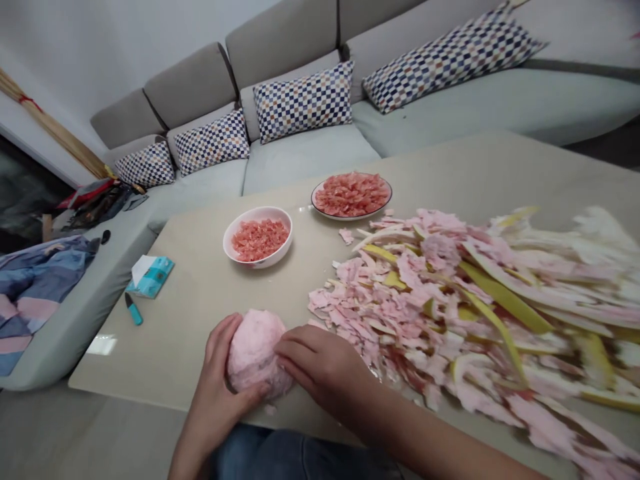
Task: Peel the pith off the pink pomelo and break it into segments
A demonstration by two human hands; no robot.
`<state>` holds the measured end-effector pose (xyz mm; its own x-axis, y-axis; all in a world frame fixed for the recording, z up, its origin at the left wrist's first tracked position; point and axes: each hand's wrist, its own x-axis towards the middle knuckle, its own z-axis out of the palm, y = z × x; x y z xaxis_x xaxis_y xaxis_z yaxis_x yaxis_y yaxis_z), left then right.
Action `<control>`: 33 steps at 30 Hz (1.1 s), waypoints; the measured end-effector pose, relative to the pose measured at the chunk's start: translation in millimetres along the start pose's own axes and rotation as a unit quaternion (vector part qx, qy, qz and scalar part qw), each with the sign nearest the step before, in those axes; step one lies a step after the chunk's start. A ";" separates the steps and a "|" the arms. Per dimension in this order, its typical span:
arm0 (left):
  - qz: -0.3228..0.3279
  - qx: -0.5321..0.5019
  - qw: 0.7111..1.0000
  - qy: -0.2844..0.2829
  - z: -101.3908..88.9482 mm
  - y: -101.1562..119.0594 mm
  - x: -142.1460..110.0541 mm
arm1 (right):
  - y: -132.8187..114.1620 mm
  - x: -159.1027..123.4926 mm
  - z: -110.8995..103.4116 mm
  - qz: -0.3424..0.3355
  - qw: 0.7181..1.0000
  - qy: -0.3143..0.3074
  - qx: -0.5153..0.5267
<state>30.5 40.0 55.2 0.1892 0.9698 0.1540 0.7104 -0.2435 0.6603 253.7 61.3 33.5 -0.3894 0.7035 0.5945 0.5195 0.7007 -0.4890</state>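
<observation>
Fingers of my left hand (216, 383) are curling wide, holding a pink fruit (256, 343), my right hand (323, 363) pinching its side, fingertips close together, the fruit sitting near the table's edge (140, 395).

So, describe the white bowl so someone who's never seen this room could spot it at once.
Find the pale table in front of the long grey sofa. Beyond the round pink ball cupped in the person's left hand stands the white bowl, holding red pieces. Unlike the dark-rimmed plate to its right, also heaped with red, it is deeper, with a pale rim.
</observation>
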 end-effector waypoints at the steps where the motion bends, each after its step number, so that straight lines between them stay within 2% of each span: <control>1: -0.007 -0.008 1.000 0.009 3.2 0.7 -1.9 | -1.8 1.6 0.6 -0.011 1.000 0.002 -0.013; 8: -0.020 -0.076 0.996 0.036 12.2 -3.0 -1.0 | -9.4 13.2 0.6 -0.091 0.989 0.013 -0.113; 12: -0.003 -0.089 0.994 0.056 16.8 -4.8 -1.1 | -19.6 23.1 -6.6 -0.121 0.978 -0.021 -0.170; 19: -0.010 -0.096 0.994 0.059 19.7 0.7 0.7 | -43.8 43.3 -18.6 -0.110 0.948 -0.191 -0.228; 22: 0.005 -0.094 0.993 0.065 19.2 3.3 1.4 | -49.2 49.3 -19.6 -0.100 0.935 -0.242 -0.237; 27: 0.026 -0.076 0.993 0.085 20.2 4.2 3.4 | -57.5 56.2 -19.8 -0.091 0.924 -0.279 -0.244; 33: 0.021 -0.085 0.992 0.096 21.5 5.6 4.1 | -56.2 56.8 -19.4 -0.081 0.921 -0.270 -0.268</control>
<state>49.8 42.3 43.7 0.0724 0.9478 0.3104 0.5777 -0.2936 0.7616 217.2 59.6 107.2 -0.7410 0.6527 0.1577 0.6661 0.7443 0.0491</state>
